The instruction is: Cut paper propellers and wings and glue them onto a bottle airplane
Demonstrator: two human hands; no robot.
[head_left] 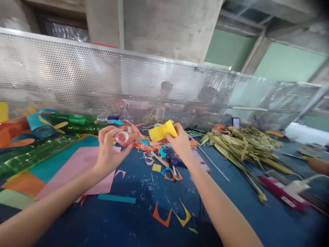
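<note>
My left hand [110,145] is closed around a small plastic bottle [125,135], its round end facing me; it looks clear with an orange-red tint. A folded or curled piece of yellow paper [160,132] is pinched in my right hand [180,139], at about the same height and a short gap to the right of the bottle. Beneath both hands, colourful paper scraps [151,151] lie heaped on the blue table [128,226]. Orange cut paper [162,216] and yellow cut paper [183,216] lie nearer to me, beside a blue paper strip [117,198].
Pink sheets [77,168] and other coloured paper lie left, near green bottles [38,152] and a paper-decorated bottle [42,125]. Dried stalks [241,147] and a magenta box [285,193] are at right, with another person's hand [318,165]. A perforated metal screen [154,79] stands behind.
</note>
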